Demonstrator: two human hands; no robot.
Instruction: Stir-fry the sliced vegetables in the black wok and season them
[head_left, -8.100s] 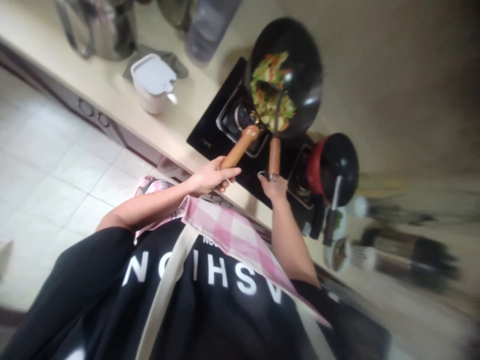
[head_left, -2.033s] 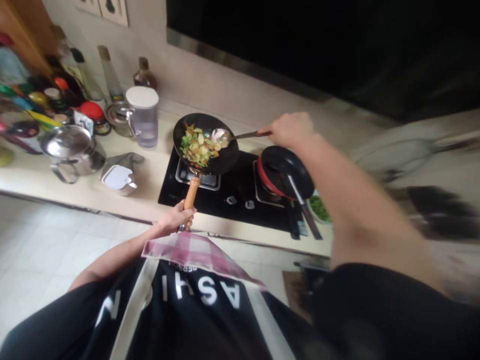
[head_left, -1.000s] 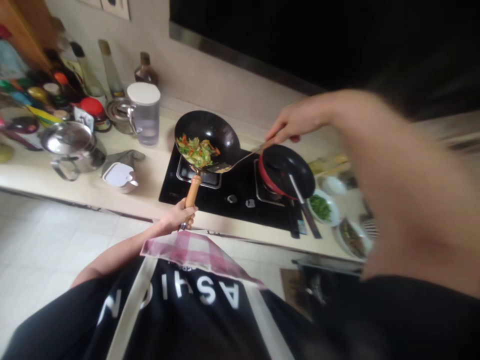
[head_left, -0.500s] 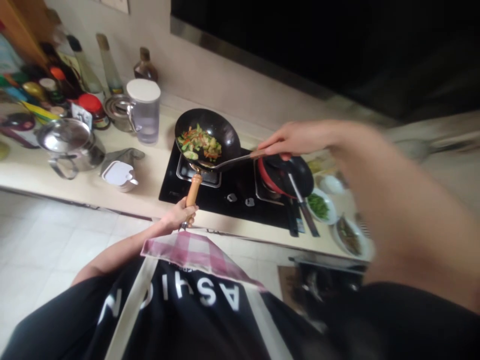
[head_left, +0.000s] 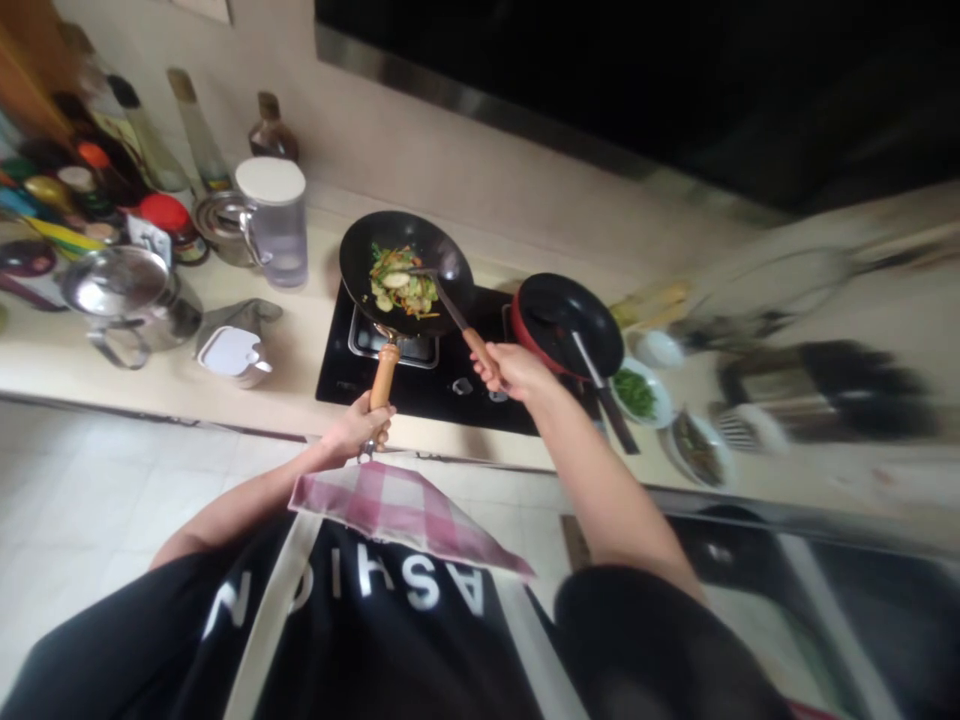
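My left hand [head_left: 364, 425] is closed around the wooden handle of a black wok [head_left: 450, 265], which sits over the left burner. Sliced vegetables [head_left: 401, 285], green, pale and orange, lie in the wok. With my right hand [head_left: 511, 370] I grip the wooden handle of a spatula [head_left: 456, 308]. Its metal head reaches into the wok and touches the vegetables. Right of the wok, a red and black frying pan [head_left: 566, 318] rests on the other burner, with another long-handled utensil [head_left: 600, 385] lying across its near rim.
A black gas stove [head_left: 420, 390] is set in the counter. To the left stand a water pitcher [head_left: 281, 235], a steel pot [head_left: 127, 295], a white-lidded container [head_left: 234, 352] and several bottles. A bowl of chopped greens [head_left: 660, 405] and a dish [head_left: 720, 468] are on the right.
My right hand has come down and nearer to me, turning the spatula so that its head points up into the vegetables. The vegetables have shifted in the wok. My left hand keeps its grip.
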